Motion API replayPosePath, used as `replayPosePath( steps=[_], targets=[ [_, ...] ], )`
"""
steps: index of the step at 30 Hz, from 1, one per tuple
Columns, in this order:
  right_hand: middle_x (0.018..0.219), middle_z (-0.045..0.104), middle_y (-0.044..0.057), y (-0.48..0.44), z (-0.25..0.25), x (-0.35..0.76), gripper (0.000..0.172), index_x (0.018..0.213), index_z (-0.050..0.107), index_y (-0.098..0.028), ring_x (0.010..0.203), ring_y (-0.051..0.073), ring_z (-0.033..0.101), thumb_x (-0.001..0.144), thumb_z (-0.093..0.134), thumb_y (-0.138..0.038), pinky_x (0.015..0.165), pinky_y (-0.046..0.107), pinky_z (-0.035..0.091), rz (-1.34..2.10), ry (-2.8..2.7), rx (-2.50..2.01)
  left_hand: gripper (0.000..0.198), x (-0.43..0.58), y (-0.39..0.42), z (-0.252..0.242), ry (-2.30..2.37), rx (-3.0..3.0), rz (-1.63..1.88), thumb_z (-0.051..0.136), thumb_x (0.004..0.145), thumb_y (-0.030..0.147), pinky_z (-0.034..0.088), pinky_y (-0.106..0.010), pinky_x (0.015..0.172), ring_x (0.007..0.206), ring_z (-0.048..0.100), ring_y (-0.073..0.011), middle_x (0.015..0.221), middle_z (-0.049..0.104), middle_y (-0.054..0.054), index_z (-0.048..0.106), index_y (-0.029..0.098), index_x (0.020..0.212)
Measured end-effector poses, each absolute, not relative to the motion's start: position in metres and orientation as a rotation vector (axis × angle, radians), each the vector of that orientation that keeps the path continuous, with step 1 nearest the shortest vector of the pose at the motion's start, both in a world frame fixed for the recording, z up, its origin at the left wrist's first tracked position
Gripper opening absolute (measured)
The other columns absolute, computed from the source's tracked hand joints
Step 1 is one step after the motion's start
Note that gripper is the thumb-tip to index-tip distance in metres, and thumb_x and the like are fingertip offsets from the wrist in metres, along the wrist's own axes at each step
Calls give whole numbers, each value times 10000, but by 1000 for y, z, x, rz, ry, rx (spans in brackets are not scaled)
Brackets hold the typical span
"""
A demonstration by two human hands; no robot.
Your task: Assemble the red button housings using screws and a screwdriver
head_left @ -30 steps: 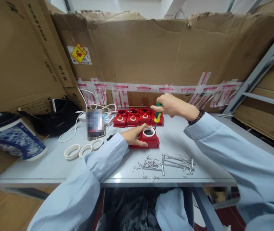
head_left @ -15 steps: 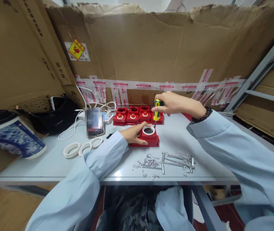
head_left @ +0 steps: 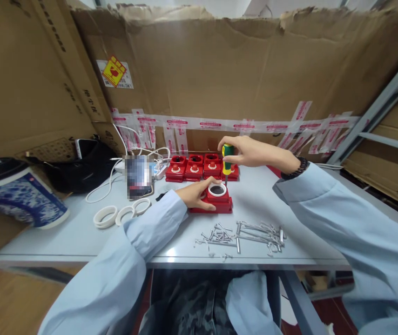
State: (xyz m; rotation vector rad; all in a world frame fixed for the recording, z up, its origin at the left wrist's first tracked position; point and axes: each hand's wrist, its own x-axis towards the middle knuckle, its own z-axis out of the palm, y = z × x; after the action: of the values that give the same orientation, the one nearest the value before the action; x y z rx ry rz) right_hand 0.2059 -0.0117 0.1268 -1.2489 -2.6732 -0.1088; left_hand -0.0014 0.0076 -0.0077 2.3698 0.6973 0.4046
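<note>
Turning a fastener down at the corner of the red housing point(head_left: 221, 206) looks like the step in hand. Your right hand point(head_left: 246, 151) has its fingers and thumb wrapped round the green-and-yellow handle of the screwdriver point(head_left: 227, 163), whose shaft points down, nearly upright, just beside the white ring point(head_left: 218, 195) on top of the housing. Your left hand point(head_left: 196, 194) presses on the housing's left part, thumb along the near side and fingers over the top, reaching the ring. The housing lies flat on the table point(head_left: 275, 195), about midway between front and back edges, with the row of red units point(head_left: 194, 173) behind it towards the back edge. Loose screws point(head_left: 221, 235) and metal rods point(head_left: 258, 231) lie near the front edge, and loose white rings point(head_left: 105, 224) sit towards the left. The tip is too small for me to tell whether it's seated in a screw head; your next move calls for a straight shaft, steady downward pressure and a firm left-hand brace.
</note>
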Motion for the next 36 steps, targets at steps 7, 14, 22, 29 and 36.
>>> replayPosePath(
  steps=[7, 14, 22, 29, 36],
  targets=[
    [714, 643, 76, -10, 119, 202, 331, 822, 604, -146, 610, 182, 536, 801, 558, -472, 536, 281, 297, -468, -2512, -1424, 675, -1, 9, -10, 653, 2372, 441, 728, 666, 375, 401, -369, 963, 1145, 542, -255, 1341, 496, -119, 365, 219, 1214],
    [744, 690, 126, -2, 93, 194, 333, 740, 655, -158, 682, 268, 614, 781, 484, -441, 536, 309, 311, -646, -2004, -1752, 691, 0, 6, -6, 672, 2357, 437, 731, 659, 357, 368, -385, 1016, 1211, 504, -263, 1359, 482, -131, 367, 207, 1226],
    [897, 704, 41, -5, 120, 213, 317, 1041, 624, -189, 728, 161, 615, 759, 579, -325, 665, 264, 414, -80, -2549, -1179, 700, -1, 8, -10, 654, 2347, 451, 731, 659, 369, 372, -381, 1008, 1194, 516, -257, 1363, 479, -127, 372, 209, 1239],
    [708, 681, 159, -3, 105, 190, 368, 751, 689, -113, 668, 239, 627, 870, 390, -293, 610, 324, 404, -481, -2248, -1585, 707, -1, 6, -8, 652, 2347, 437, 725, 669, 365, 375, -373, 995, 1184, 512, -255, 1349, 487, -120, 362, 210, 1256],
    [726, 680, 185, 2, 101, 188, 333, 743, 683, -101, 698, 279, 627, 809, 452, -332, 600, 343, 419, -514, -2119, -1725, 715, 0, 4, -4, 680, 2346, 421, 725, 667, 349, 392, -360, 961, 1144, 535, -255, 1296, 528, -112, 362, 203, 1265]
  ],
)
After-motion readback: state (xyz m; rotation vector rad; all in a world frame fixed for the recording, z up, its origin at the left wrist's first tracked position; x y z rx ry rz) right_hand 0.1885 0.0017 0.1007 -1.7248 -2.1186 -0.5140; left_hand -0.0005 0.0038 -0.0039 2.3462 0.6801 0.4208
